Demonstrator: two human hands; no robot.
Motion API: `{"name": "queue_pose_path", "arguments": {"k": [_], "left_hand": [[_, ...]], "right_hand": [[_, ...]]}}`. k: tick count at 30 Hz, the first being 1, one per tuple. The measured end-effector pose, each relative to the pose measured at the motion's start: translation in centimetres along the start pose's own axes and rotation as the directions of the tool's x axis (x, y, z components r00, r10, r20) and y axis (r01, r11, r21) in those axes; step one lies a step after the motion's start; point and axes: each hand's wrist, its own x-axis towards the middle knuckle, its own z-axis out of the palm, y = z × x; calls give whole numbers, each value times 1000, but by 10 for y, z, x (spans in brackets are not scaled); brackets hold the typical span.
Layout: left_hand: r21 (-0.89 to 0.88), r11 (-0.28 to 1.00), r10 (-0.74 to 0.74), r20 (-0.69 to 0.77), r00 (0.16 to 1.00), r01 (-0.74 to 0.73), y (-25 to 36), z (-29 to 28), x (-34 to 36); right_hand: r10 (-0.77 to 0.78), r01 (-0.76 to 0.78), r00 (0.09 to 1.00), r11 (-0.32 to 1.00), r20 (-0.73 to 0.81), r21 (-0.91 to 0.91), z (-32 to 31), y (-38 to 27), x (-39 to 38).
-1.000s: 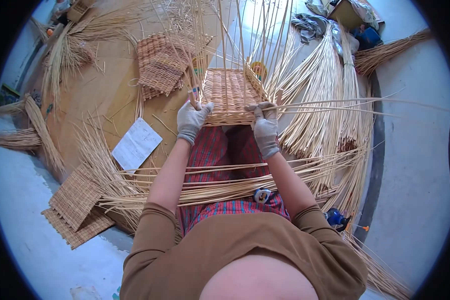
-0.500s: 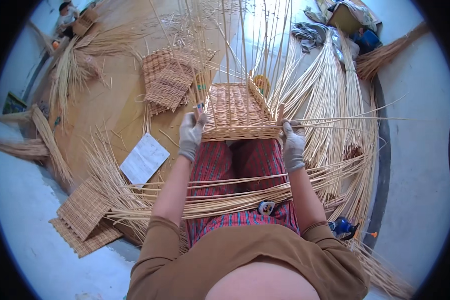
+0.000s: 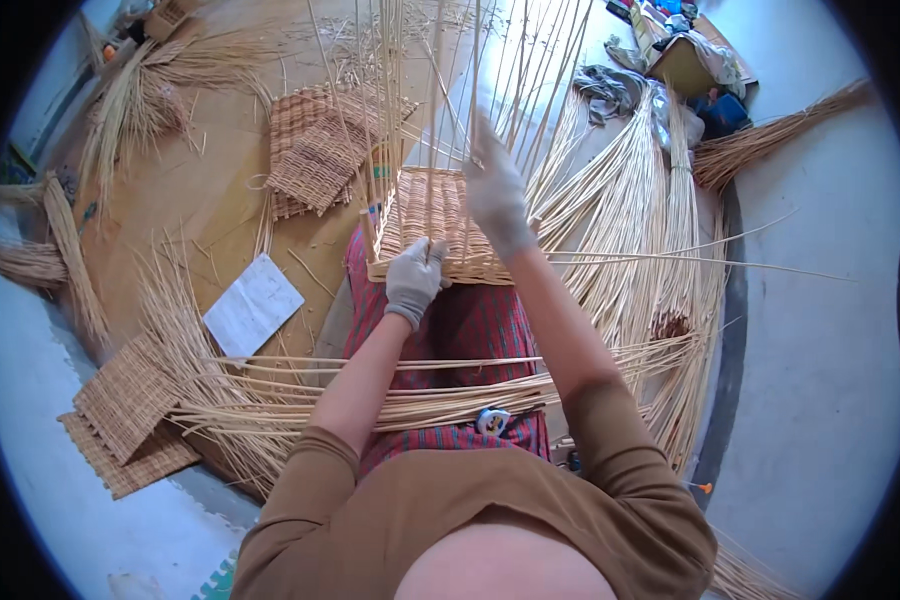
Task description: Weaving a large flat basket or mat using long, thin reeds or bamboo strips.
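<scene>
A woven wicker basket (image 3: 413,205) with low sides and long upright reeds (image 3: 395,95) rests toward the far end of my red plaid lap (image 3: 470,335). My gloved left hand (image 3: 414,282) is closed on its near edge, around the foot of an upright reed. My gloved right hand (image 3: 497,190) is raised over the basket's right part among the uprights; its fingertips are blurred, so their grip is unclear. Long loose reeds (image 3: 730,262) extend rightward from the near rim. More reeds (image 3: 430,405) lie across my lap beside a small tape measure (image 3: 492,421).
Woven panels (image 3: 320,155) lie beyond the basket and others (image 3: 120,400) at lower left. A white sheet (image 3: 253,305) is on the wooden board (image 3: 210,215). Reed bundles (image 3: 630,230) spread right and left (image 3: 150,90). A box with cloths (image 3: 690,60) stands at back right.
My right hand has left the near right corner and risen up and left among the uprights. My left hand has moved down and right from the left corner onto the near rim's middle.
</scene>
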Motion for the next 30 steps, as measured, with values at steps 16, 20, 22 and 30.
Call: {"name": "queue_pose_path", "arguments": {"k": [16,20,22,30], "left_hand": [[426,877,180,134,974,-221,95,28,-5],[392,912,-19,339,941,-123,56,73,16],[383,917,16,238,971,-109,63,71,9],[485,851,86,255,963,-204,55,86,8]], "right_hand": [[828,-572,543,488,-142,659,-124,59,-167],[529,-501,817,848,-230,172,-117,91,-106],[198,-201,979,977,-46,-70,-92,76,-52],[537,-610,787,752,304,250,-81,114,-39]]}}
